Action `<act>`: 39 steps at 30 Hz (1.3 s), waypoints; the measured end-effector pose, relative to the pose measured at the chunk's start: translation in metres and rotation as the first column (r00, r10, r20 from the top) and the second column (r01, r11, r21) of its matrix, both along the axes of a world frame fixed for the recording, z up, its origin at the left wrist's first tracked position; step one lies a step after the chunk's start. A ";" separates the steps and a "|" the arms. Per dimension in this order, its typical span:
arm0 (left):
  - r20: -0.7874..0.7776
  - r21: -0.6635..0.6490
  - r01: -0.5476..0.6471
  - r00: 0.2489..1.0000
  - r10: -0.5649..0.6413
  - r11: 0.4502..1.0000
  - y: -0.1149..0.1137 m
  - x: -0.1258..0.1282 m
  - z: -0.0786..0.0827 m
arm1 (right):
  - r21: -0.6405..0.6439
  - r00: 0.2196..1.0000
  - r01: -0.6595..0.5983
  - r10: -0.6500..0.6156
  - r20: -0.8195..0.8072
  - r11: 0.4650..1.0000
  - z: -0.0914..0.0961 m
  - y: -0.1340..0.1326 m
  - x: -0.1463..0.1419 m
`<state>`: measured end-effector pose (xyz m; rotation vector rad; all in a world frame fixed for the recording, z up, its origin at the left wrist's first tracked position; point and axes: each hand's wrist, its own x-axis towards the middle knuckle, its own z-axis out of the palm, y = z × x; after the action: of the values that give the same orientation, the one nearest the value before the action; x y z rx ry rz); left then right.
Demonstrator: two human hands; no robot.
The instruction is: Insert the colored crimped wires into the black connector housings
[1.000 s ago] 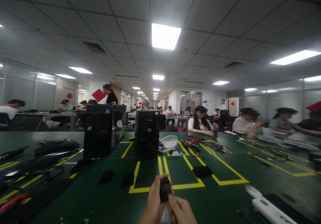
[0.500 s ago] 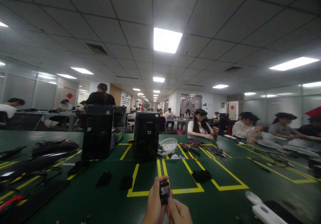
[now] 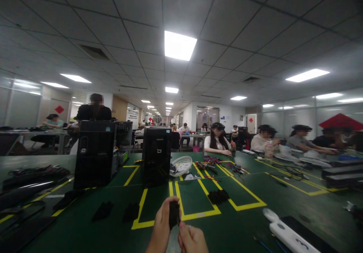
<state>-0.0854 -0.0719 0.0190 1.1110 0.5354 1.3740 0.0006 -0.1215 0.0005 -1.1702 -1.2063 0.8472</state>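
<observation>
A small black block-like piece [image 3: 174, 214] is held up over the near edge of the green table, its kind not clear from here. My left hand [image 3: 161, 226] wraps round it from the left, thumb and fingers closed. At its lower right corner my right hand [image 3: 193, 238] pinches with thumb and forefinger; the fingertips touch the piece, and whatever else they grip is hidden. Dark fuzzy-looking piles lie beyond the hands: one pile [image 3: 131, 211] to the left, another pile [image 3: 218, 196] to the right.
Two black computer towers, a left one [image 3: 95, 154] and a middle one [image 3: 157, 156], stand across the green table [image 3: 244, 226]. Beside them sits a white basket [image 3: 182, 165] near tangled coloured wires [image 3: 211, 166]. A white numbered device [image 3: 289, 235] lies at right. A person [image 3: 217, 143] sits opposite.
The black piece has been turned, so its grey marked face no longer shows and a plain dark side faces me. The view has swung slightly right, shifting everything leftward.
</observation>
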 end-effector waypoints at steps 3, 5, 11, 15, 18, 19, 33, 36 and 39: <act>0.107 -0.064 0.046 0.994 -0.039 0.997 0.000 0.002 0.002 | 0.015 0.996 -0.041 0.042 -0.083 0.999 0.002 0.001 0.000; 0.164 -0.119 0.054 0.986 -0.034 0.991 0.000 0.004 0.004 | 0.014 0.992 -0.063 0.064 -0.113 0.998 0.004 0.001 0.000; 0.020 0.019 0.049 0.999 -0.049 0.999 -0.002 0.002 0.024 | -0.021 0.973 -0.072 0.065 -0.220 0.997 0.013 -0.001 -0.004; 0.060 0.014 0.068 0.996 -0.069 0.998 -0.004 0.004 0.039 | 0.005 0.950 -0.057 0.056 -0.306 0.998 0.026 -0.007 -0.005; -0.006 0.097 0.085 0.996 -0.084 0.992 -0.003 0.006 0.046 | -0.049 0.933 -0.126 0.102 -0.346 0.991 0.038 -0.015 -0.003; -0.015 0.121 0.093 0.996 -0.092 0.988 -0.003 0.007 0.047 | -0.057 0.925 -0.143 0.113 -0.363 0.988 0.041 -0.017 -0.002; -0.047 0.171 0.136 0.990 -0.130 0.976 -0.014 0.012 0.062 | 0.004 0.968 0.002 -0.001 -0.250 1.000 0.046 -0.024 0.007; -0.005 0.143 0.185 0.982 -0.187 0.972 -0.010 0.014 0.059 | -0.109 0.927 -0.208 0.161 -0.338 0.972 0.051 -0.026 0.006; 0.088 0.105 0.197 0.974 -0.207 0.975 -0.006 0.016 0.055 | -0.042 0.920 -0.222 0.195 -0.341 0.974 0.051 -0.024 0.010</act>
<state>-0.0694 -0.0783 0.0744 1.1355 0.2783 1.2788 0.0104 -0.1455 0.0515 -0.9218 -1.0319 1.2139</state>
